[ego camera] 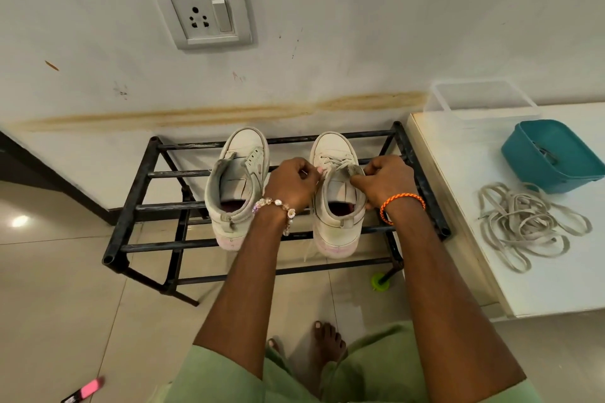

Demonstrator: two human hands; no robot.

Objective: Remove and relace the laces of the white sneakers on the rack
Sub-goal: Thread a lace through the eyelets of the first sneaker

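1. While both white high-top sneakers stand on the black metal-bar rack (157,173), the left hand (291,183) pinches the right sneaker's (337,206) lace (330,159).
2. The right hand (384,178) pinches its tongue (352,170).
3. The left sneaker (235,193) is unlaced.
4. A loose grey lace pile (530,226) lies on the white table (458,206).

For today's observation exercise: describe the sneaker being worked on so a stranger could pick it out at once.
Find the black metal rack against the wall, under the socket. Two white sneakers stand on it, toes to the wall; take the right sneaker, between the left hand and right hand. Unlike the bare left sneaker, it has lace crossing its eyelets.
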